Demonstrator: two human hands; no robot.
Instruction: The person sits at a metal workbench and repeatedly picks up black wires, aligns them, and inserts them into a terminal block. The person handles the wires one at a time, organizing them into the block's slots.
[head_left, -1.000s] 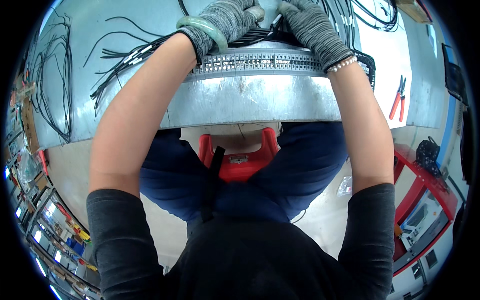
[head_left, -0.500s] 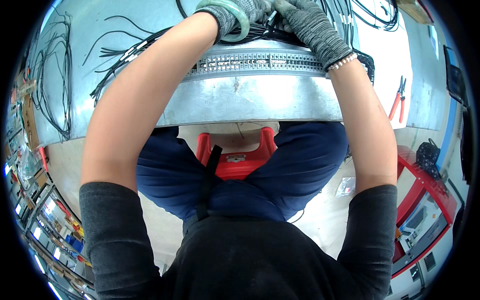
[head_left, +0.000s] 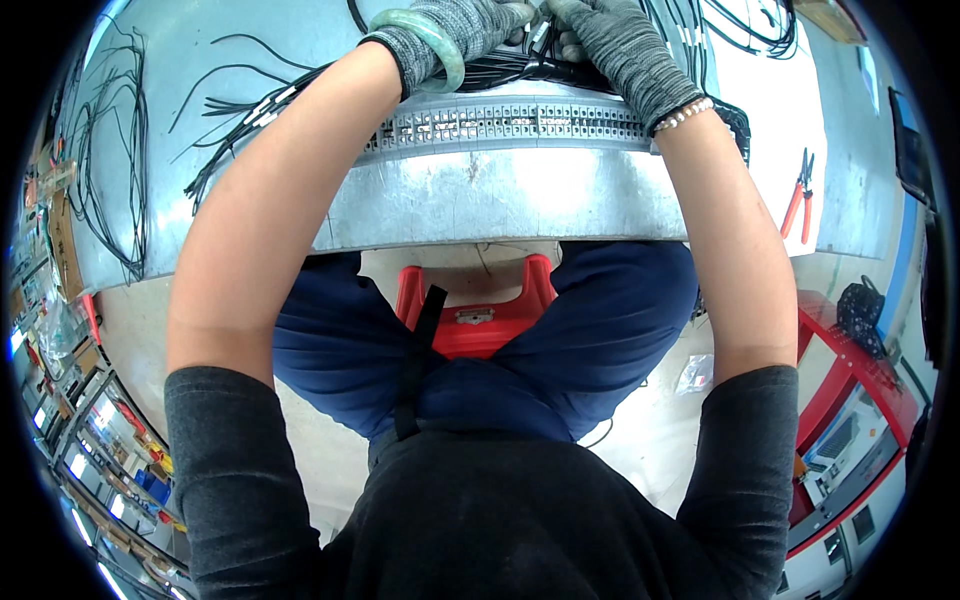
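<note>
both gloved hands work at the top edge of the view, the left hand (head_left: 470, 25) and right hand (head_left: 605, 40) close together, fingertips meeting over a bundle of black wires (head_left: 520, 70). whether the fingers pinch a wire i cannot tell. just below the fingers runs a grey terminal strip (head_left: 510, 122) on the metal panel (head_left: 480, 200). red pliers (head_left: 798, 205) lie well right of the fingers.

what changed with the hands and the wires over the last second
Both gloved hands, the left hand and right hand, crept up toward the picture's top edge, staying close together on the black wires above the terminal strip. The red pliers and red stool stayed put.
</note>
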